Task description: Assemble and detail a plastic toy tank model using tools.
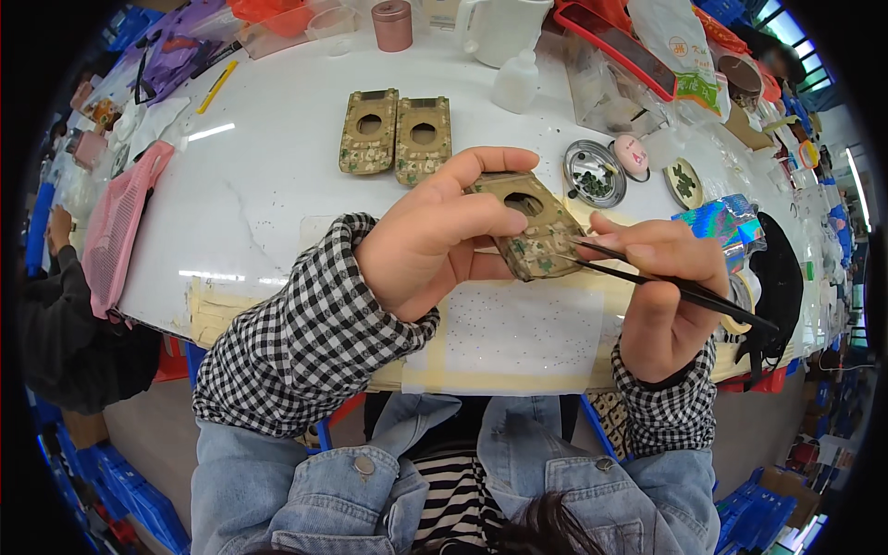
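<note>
My left hand (435,227) grips a camouflage-patterned model tank hull (546,236) with a round hole in its top, thumb on the upper face. It is held tilted above the table. My right hand (671,277) is closed around black tweezers (698,294), whose tips reach the hull's near right edge. Whether the tips pinch a small part is too fine to make out. Two similar hulls, a left one (358,153) and a right one (430,159), lie side by side beyond my left hand. Below my hands, a white sheet (518,338) bears many tiny specks.
A round metal dish (606,190) with small dark green parts and a smaller dish (683,183) stand at right. Farther back are a white squeeze bottle (516,81), a white pitcher (504,32), a pink tin (392,26) and a red-cased phone (615,48). A pink mesh bag (120,231) lies left, near another person's sleeve (69,287).
</note>
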`<state>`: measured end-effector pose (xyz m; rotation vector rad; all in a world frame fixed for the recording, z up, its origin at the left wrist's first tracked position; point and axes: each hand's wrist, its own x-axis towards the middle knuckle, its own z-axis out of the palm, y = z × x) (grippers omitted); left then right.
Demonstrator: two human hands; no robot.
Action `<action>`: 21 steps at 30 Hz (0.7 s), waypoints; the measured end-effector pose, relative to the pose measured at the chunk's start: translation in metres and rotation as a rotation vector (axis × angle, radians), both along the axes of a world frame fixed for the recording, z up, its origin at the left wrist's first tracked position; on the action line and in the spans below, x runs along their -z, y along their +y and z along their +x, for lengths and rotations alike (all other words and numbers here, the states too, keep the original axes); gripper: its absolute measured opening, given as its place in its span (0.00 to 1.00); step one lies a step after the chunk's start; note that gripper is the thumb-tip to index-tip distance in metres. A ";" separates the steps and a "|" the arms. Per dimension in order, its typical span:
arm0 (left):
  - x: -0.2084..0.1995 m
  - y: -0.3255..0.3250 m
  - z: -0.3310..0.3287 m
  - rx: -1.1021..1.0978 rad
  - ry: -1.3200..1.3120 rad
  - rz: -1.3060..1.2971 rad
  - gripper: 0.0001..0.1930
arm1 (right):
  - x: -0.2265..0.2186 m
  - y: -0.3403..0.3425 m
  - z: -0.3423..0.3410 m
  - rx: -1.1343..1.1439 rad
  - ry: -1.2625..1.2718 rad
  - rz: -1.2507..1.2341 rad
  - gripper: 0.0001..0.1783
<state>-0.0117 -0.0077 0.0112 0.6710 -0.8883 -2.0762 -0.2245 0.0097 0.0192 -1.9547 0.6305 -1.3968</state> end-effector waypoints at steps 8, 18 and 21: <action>0.003 -0.005 0.002 -0.036 0.060 0.051 0.25 | 0.002 -0.004 -0.009 0.111 0.002 -0.177 0.16; 0.001 -0.007 0.000 -0.046 0.094 0.095 0.25 | 0.007 -0.010 -0.012 0.159 0.038 -0.152 0.11; 0.001 -0.006 0.001 -0.056 0.104 0.103 0.24 | 0.007 -0.011 -0.012 0.189 0.060 -0.123 0.08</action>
